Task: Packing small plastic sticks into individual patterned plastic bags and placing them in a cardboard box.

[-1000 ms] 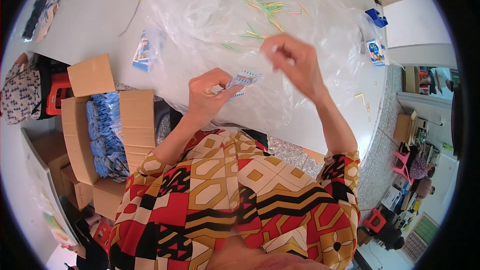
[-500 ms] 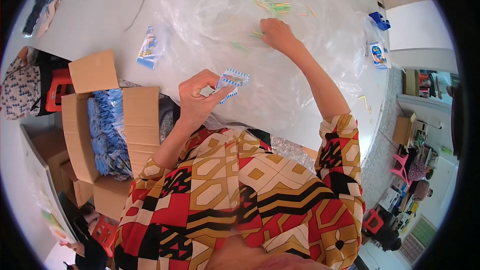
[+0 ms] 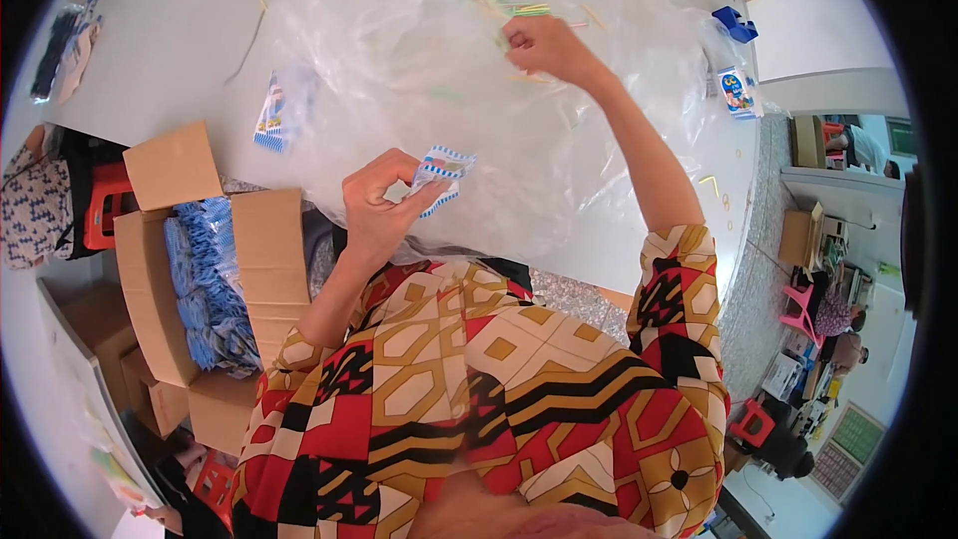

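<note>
My left hand pinches a small clear plastic packet with blue-and-white striped ends between thumb and fingers, above the near edge of the table. Farther out, my right hand is curled with its fingertips together, low over a clear plastic sheet. Just beyond it lies a loose pile of thin green, yellow and pink sticks, like small straws. A few more lie blurred beside its fingers. Whatever those fingertips hold, if anything, is too blurred to make out.
A cardboard box full of blue packets stands open at my left. Other striped packets lie on the table's left. At the right are a blue tape dispenser, a blue-and-white pack and a bent yellow straw. People sit farther off.
My right hand has shifted a little in toward the sheet, fingers turning leftward beside the pile. My left hand keeps hold of the packet. The whole view has swung slightly.
</note>
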